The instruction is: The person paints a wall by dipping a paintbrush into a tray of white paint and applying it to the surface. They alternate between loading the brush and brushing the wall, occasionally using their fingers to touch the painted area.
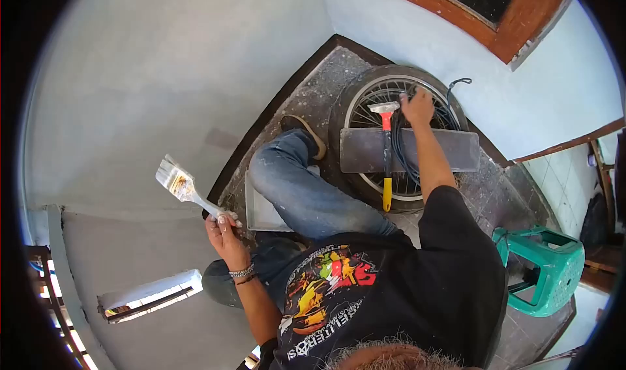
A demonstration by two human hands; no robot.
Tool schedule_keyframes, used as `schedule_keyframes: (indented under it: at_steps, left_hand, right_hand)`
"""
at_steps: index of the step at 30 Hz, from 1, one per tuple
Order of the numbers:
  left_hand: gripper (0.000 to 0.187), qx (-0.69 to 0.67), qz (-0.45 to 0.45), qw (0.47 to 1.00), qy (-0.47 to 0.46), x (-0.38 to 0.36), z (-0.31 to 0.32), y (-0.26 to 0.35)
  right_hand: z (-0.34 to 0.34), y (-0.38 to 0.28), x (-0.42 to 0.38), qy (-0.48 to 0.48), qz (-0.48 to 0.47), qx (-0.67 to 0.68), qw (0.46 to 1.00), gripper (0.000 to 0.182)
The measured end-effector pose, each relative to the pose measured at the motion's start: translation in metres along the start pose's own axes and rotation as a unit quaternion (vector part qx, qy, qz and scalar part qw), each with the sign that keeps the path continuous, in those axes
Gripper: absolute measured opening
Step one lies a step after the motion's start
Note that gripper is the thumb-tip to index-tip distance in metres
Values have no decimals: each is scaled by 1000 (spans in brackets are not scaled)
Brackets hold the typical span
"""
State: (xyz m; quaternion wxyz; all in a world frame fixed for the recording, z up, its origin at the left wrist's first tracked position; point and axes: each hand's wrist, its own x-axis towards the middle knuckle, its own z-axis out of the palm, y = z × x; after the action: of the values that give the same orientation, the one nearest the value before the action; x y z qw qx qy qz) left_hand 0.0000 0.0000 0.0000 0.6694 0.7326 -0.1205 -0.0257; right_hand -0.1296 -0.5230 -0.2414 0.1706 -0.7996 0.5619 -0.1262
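Pale plastered walls (pixel 189 76) meet speckled grey flooring (pixel 306 99) at 12 o'clock. Toward 9, the left hand's (pixel 225 239) fingers close around a white-bristled paintbrush (pixel 176 179); at 2, the right hand's (pixel 417 106) fingers half-curl at a coiled black cable (pixel 399 142) over a spoked, black-tyred wheel (pixel 391 72), grip unclear.

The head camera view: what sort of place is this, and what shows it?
Probably a corner of a home, perhaps a porch. A brown wooden frame on the white wall, a green plastic stool and a black-tyred spoked wheel on the speckled grey floor suggest it.
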Motion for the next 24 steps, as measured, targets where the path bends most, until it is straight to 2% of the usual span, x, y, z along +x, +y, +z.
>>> schedule_keyframes:
  at_steps: [2,5,9,12,15,24]
  left_hand:
    - [13,9,1,1000,8,-4,-5,9]
    - [13,4,7,1000,16,10,1,-3]
    - [13,-21,23,1000,3,25,10,-7]
    - [14,-17,21,1000,-1,28,5,-2]
    - [14,-4,27,1000,0,36,2,-2]
    - [14,-36,31,999,-3,35,-4,-7]
  right_hand:
    - [1,23,-8,30,99,-17,995,71]
    - [-5,37,10,-90,40,-67,993,68]
    - [-9,40,20,-65,-54,-116,990,66]
    - [-3,45,-3,-80,-58,-88,991,64]
    - [-38,23,-32,-142,-76,-138,977,61]
    - [-30,-2,-67,-116,-96,-189,970,55]
